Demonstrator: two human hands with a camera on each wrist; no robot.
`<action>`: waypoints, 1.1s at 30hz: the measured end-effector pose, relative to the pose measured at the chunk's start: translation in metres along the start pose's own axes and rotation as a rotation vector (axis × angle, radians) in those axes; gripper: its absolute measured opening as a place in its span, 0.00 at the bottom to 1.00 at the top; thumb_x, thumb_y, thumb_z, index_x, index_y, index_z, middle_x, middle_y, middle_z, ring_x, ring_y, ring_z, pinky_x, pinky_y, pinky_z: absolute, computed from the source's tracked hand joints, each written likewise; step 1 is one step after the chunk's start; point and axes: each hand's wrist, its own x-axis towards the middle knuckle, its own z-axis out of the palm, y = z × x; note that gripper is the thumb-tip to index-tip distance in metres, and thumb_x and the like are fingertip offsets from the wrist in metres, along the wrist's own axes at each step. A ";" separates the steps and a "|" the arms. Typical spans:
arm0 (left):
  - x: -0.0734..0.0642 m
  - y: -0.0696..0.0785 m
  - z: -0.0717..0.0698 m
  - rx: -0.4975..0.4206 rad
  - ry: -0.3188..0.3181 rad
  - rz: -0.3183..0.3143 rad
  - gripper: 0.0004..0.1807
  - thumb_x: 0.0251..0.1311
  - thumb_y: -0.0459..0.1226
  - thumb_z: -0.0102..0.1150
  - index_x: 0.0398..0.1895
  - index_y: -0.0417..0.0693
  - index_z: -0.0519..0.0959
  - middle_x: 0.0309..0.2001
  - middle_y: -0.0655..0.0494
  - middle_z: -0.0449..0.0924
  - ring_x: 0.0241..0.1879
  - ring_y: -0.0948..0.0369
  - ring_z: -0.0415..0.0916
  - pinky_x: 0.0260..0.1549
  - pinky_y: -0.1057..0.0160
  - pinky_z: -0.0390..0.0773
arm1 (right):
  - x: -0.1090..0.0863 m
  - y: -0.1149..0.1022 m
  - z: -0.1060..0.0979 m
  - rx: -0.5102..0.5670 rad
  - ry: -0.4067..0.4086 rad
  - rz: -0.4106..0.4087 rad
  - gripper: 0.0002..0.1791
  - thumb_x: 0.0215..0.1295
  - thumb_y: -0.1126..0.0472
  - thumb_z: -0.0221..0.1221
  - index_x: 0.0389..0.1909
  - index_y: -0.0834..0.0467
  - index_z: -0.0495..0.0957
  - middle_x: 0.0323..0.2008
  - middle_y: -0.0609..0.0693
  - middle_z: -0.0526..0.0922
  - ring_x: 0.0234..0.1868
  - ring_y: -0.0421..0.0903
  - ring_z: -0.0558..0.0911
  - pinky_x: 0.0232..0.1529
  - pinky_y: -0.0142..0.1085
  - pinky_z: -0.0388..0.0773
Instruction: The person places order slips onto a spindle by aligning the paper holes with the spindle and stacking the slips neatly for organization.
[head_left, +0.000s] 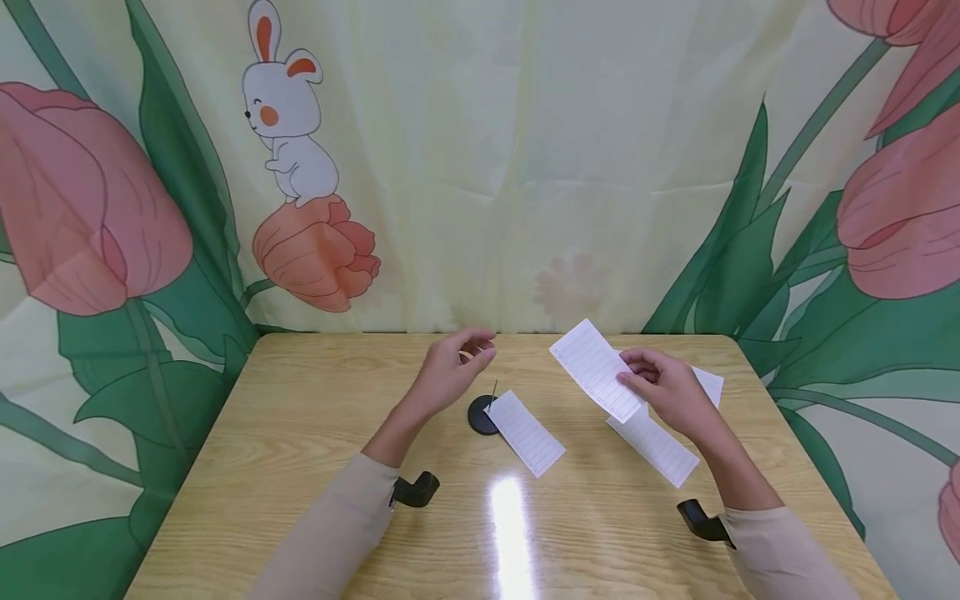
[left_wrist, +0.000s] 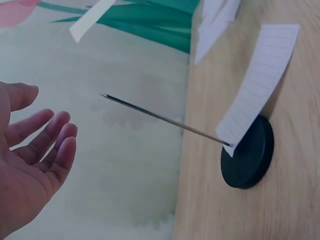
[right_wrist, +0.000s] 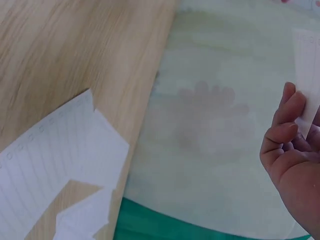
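My right hand (head_left: 663, 385) pinches a lined paper slip (head_left: 592, 367) by its edge, raised over the table's right side. To the left, my left hand (head_left: 453, 371) hovers with nothing in it, its fingers loosely bent. Below and right of that hand stands a receipt spike with a round black base (left_wrist: 252, 160) and a thin upright metal rod (left_wrist: 160, 117). One lined slip (left_wrist: 265, 70) is pierced near its end and sits at the foot of the rod, its other end reaching over the tabletop.
More lined slips (head_left: 660, 450) lie overlapping on the wooden table (head_left: 300, 433) beneath my right hand. A curtain (head_left: 465, 167) printed with tulips and a rabbit hangs along the table's back edge. A black wrist mount (head_left: 416, 490) sticks out at the left cuff.
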 end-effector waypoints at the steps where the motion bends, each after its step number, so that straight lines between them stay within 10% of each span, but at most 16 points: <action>1: 0.002 0.002 0.001 -0.002 -0.001 0.005 0.15 0.73 0.39 0.60 0.59 0.45 0.82 0.45 0.55 0.85 0.46 0.58 0.79 0.47 0.56 0.81 | 0.001 -0.002 0.001 0.011 -0.003 -0.005 0.18 0.71 0.64 0.65 0.56 0.69 0.79 0.42 0.61 0.85 0.37 0.33 0.81 0.36 0.24 0.78; 33: 0.021 0.012 0.015 -0.164 -0.002 -0.046 0.06 0.68 0.32 0.65 0.43 0.40 0.88 0.40 0.49 0.87 0.34 0.59 0.78 0.32 0.67 0.76 | 0.027 -0.032 0.037 0.086 -0.088 -0.058 0.13 0.70 0.67 0.64 0.52 0.66 0.81 0.41 0.58 0.87 0.40 0.48 0.85 0.39 0.28 0.81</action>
